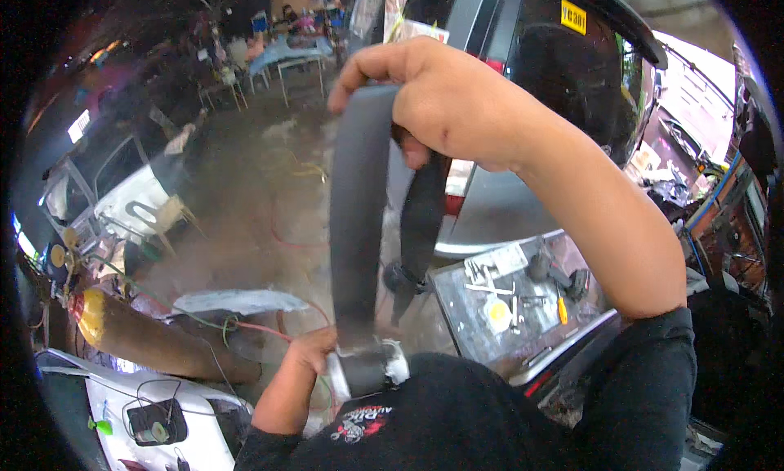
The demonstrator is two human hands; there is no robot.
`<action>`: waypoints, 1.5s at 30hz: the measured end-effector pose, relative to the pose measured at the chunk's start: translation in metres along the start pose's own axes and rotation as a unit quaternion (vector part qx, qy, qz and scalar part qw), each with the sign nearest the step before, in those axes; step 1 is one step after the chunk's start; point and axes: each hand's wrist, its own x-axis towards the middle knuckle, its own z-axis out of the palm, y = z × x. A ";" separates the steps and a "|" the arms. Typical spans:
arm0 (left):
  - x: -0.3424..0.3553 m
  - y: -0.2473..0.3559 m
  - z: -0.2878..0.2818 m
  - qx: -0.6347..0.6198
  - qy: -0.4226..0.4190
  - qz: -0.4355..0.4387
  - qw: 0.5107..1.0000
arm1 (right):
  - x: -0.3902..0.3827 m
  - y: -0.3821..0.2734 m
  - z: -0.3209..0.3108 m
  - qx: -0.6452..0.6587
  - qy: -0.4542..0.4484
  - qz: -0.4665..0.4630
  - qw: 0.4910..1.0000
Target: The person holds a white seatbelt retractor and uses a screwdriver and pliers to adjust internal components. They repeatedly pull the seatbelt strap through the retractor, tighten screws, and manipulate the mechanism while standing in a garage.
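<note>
My right hand (408, 103) is raised at the upper middle, fingers curled around the top of a broad dark grey flexible strip (359, 209). A second black length (423, 209) hangs behind it, with a dark lump low on it. At the strip's lower end, near my chest, my left hand (310, 348) grips a dark roll (363, 369) with white at its ends; some of its fingers are hidden behind it.
A dark vehicle's rear (555, 79) stands ahead-right, above a low tray (539, 332) of hand tools. White panels (122, 201) and a plastic chair (171, 222) are at left, a white car part (114, 397) lower left. Hoses (261, 332) cross the floor; tables (290, 58) stand behind.
</note>
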 end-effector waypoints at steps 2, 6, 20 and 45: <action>0.017 0.011 0.006 0.072 -0.052 -0.021 0.996 | -0.017 0.013 0.004 -0.006 -0.004 0.087 0.996; 0.020 0.020 0.004 0.133 -0.044 -0.108 0.984 | -0.054 0.054 0.011 0.101 -0.146 0.211 0.961; 0.063 0.000 0.005 0.087 -0.149 -0.178 0.969 | -0.177 0.146 0.104 0.257 -0.237 0.205 0.914; 0.054 -0.007 0.062 0.157 -0.157 -0.167 0.961 | -0.177 0.084 0.113 -0.248 -0.330 -0.019 0.911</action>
